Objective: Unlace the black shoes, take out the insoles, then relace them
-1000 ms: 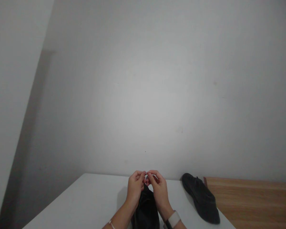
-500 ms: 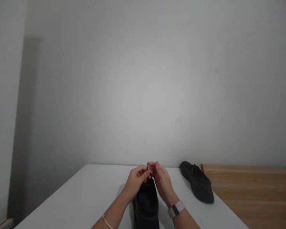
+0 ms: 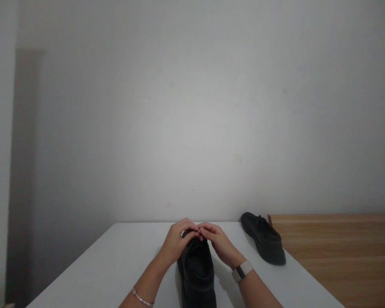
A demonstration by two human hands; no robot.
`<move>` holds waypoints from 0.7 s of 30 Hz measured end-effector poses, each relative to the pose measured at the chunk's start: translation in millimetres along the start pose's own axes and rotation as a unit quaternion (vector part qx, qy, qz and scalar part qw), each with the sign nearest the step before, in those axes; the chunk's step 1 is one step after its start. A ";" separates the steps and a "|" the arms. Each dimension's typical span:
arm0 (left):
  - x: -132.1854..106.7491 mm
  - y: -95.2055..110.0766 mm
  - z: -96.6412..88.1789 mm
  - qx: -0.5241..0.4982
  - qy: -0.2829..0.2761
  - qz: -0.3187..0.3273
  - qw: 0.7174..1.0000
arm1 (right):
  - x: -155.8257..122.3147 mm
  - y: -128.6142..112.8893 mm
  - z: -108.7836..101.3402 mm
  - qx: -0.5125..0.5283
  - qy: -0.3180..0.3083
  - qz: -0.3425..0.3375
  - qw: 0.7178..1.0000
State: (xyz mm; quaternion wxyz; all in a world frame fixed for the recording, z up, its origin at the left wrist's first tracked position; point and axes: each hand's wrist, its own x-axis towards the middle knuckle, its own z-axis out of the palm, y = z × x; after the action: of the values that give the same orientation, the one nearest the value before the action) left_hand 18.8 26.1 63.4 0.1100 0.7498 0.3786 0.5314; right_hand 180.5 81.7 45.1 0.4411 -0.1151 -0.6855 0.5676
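A black shoe [image 3: 197,273] stands on the white table [image 3: 115,265] right in front of me, heel toward me and toe toward the wall. My left hand [image 3: 177,242] and my right hand [image 3: 218,244] meet over its front part, fingertips pinched together at the lacing. The lace itself is too small to make out. A thin bracelet sits on my left wrist and a watch with a pale strap on my right wrist. A second black shoe [image 3: 265,243] lies to the right, near the table's right edge, untouched.
A wooden surface [image 3: 340,252] adjoins the white table on the right. A plain grey wall stands right behind both tables. The white table's left edge runs diagonally toward the lower left.
Both hands have dropped lower onto the shoe's front, fingertips still together. The camera has tilted down a little, so more of the shoe and table shows.
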 end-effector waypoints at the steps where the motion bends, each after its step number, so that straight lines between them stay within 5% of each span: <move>1: 0.1 0.3 0.3 0.002 -0.005 0.007 1.000 | 0.6 3.2 -1.2 0.006 0.017 0.001 1.000; 8: -1.7 -6.4 2.8 0.083 -0.025 0.033 0.996 | 4.6 15.4 -2.4 0.087 0.089 0.023 0.992; 17: -6.2 -18.6 10.1 0.200 0.053 0.141 0.968 | 2.9 10.8 2.1 0.058 0.022 0.001 0.998; 21: -7.0 -14.9 13.1 0.179 0.080 0.136 0.971 | 4.3 14.5 2.0 0.047 0.071 -0.003 0.996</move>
State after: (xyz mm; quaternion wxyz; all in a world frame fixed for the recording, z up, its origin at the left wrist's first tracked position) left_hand 22.7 34.7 44.6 -0.1300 0.7567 0.3692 0.5236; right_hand 171.5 87.9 34.4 0.4954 -0.1319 -0.6253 0.5883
